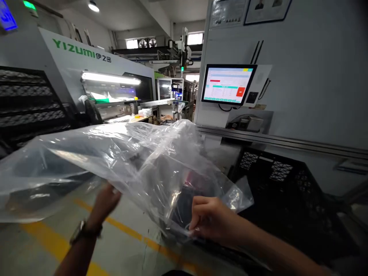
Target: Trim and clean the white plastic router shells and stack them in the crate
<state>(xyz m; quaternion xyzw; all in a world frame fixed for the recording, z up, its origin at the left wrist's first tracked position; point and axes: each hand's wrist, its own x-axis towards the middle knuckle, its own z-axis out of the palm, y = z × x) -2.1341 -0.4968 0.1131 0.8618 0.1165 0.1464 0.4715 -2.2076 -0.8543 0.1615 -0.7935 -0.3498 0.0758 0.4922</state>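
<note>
A large clear plastic bag [115, 149] billows across the middle of my view, creased and shiny. Near its lower edge my right hand [211, 218] is closed in a pinch, gripping the film between thumb and fingers. My left hand [105, 205], with a dark-banded wristwatch [84, 232] on the wrist, is at the underside of the bag on the left. Motion smears it and the film partly covers its fingers, so its hold is unclear. Something dark with a reddish patch [194, 179] shows dimly through the plastic.
To the right stands a black plastic crate [287, 203] with lattice walls, below a metal rail [281, 142]. A lit touchscreen [227, 84] hangs on the grey cabinet. Stacked black crates [28, 99] and a white Yizumi machine [115, 73] are at left. Yellow lines [126, 230] mark the floor.
</note>
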